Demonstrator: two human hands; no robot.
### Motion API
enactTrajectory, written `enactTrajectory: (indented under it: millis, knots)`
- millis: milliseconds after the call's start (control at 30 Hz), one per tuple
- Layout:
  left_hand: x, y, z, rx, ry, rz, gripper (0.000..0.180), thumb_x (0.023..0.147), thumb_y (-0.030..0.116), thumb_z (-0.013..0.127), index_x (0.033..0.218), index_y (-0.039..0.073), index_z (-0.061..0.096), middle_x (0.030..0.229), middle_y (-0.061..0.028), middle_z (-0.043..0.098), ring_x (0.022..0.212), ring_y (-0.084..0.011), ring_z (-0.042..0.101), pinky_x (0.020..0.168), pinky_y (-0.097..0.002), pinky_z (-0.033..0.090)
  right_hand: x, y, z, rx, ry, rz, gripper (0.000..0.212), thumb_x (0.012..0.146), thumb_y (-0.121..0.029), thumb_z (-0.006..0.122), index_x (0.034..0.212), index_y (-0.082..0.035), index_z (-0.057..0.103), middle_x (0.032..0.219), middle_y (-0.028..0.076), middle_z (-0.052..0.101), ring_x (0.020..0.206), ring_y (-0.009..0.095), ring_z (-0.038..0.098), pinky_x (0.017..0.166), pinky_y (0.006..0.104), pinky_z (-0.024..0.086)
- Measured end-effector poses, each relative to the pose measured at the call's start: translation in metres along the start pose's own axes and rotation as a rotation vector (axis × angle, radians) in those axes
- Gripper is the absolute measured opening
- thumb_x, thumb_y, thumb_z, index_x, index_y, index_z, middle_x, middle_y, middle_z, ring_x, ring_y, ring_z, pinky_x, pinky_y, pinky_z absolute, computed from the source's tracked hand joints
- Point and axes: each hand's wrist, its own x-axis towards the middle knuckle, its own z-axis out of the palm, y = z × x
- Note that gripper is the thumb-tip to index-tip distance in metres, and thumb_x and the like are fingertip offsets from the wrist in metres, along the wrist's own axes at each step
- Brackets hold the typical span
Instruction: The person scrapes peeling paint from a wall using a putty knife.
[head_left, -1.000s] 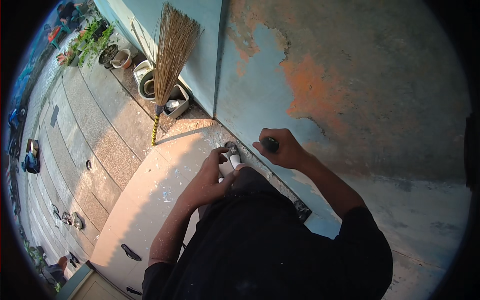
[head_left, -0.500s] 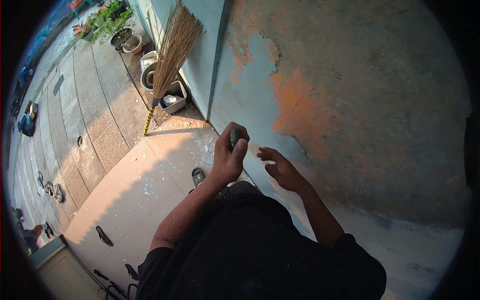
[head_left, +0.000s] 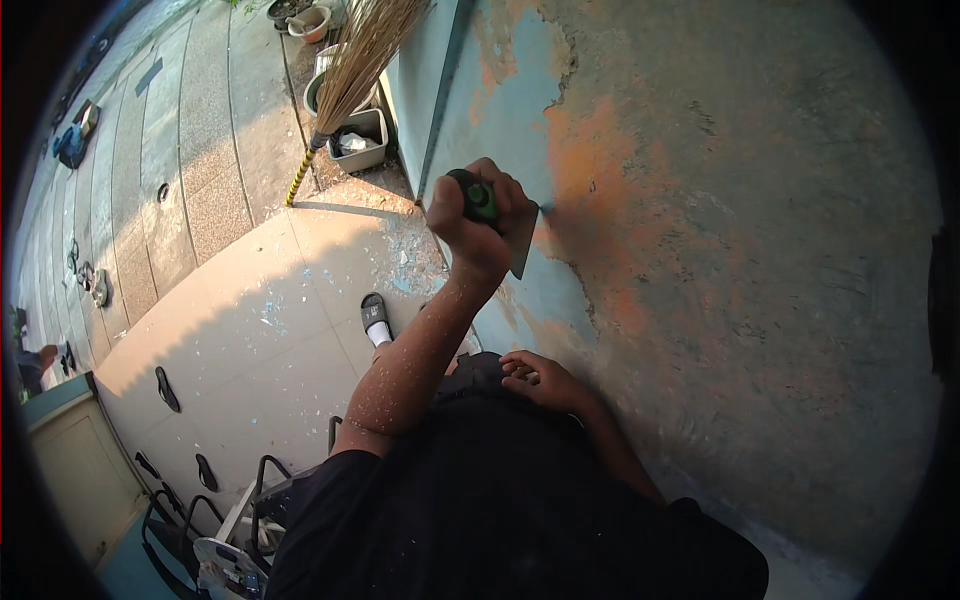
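My left hand (head_left: pixel 475 215) is raised in front of the wall, its fingers wrapped round the green-and-black handle of a paint scraper (head_left: pixel 523 240). The flat metal blade sticks out below the knuckles, with a corner at or very close to the painted surface. Blue paint on the wall (head_left: pixel 500 130) ends in a ragged edge, and orange and grey patches lie bare beyond it. Pale flecks dot my left forearm. Down by my waist, my right hand (head_left: pixel 540 380) hangs with loosely bent fingers and nothing visible in them.
A stick broom (head_left: pixel 355 75) with a yellow-and-black handle leans at the wall's corner, beside a grey bin (head_left: pixel 362 142). Paint chips (head_left: pixel 270 312) litter the tiled floor. Loose sandals (head_left: pixel 167 388) lie left. Near my left side stands a metal-framed object (head_left: pixel 235 520).
My left hand has gone up and slightly right with the scraper, whose blade now shows against the wall. My right hand has dropped from the wall to my waist. The view has shifted.
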Motion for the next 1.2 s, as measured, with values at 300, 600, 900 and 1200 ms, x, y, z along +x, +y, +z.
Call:
enactTrajectory:
  millis: [300, 600, 900, 1200]
  knots:
    - [0.004, 0.022, 0.004, -0.265, 0.01, 0.071, 0.082, 0.08, 0.088, 0.029, 0.061, 0.01, 0.042, 0.045, -0.0026, 0.033, 0.042, -0.0178, 0.027, 0.051, -0.0328, 0.027, -0.005, 0.0, 0.002, -0.141, 0.023, -0.036, 0.053, 0.089, -0.037, 0.074, 0.131, -0.008, 0.059, 0.118, 0.012, 0.064, 0.104, 0.022, 0.062, 0.091, 0.0357, 0.051]
    - [-0.003, 0.023, 0.006, -0.196, 0.083, 0.05, 0.076, 0.081, 0.086, 0.031, 0.061, 0.013, 0.038, 0.046, -0.0002, 0.027, 0.044, -0.0164, 0.024, 0.052, -0.0335, 0.027, -0.009, -0.006, 0.005, -0.234, -0.024, -0.027, 0.052, 0.09, -0.036, 0.073, 0.131, -0.008, 0.058, 0.124, 0.011, 0.064, 0.111, 0.023, 0.06, 0.097, 0.0397, 0.049]
    - [0.001, 0.028, 0.005, -0.304, 0.115, 0.069, 0.081, 0.082, 0.088, 0.028, 0.06, 0.011, 0.041, 0.044, -0.0004, 0.028, 0.042, -0.0159, 0.023, 0.048, -0.0328, 0.024, -0.01, -0.008, 0.006, -0.275, -0.036, -0.019, 0.053, 0.09, -0.039, 0.072, 0.131, -0.008, 0.058, 0.125, 0.012, 0.063, 0.113, 0.025, 0.06, 0.098, 0.041, 0.049]
    - [0.002, 0.011, -0.004, -0.225, 0.115, 0.108, 0.077, 0.084, 0.084, 0.03, 0.06, 0.012, 0.04, 0.046, 0.0, 0.028, 0.042, -0.0166, 0.023, 0.048, -0.0338, 0.024, -0.009, -0.008, 0.007, -0.294, -0.044, -0.011, 0.054, 0.09, -0.041, 0.071, 0.131, -0.008, 0.058, 0.126, 0.012, 0.063, 0.113, 0.026, 0.06, 0.098, 0.0419, 0.049]
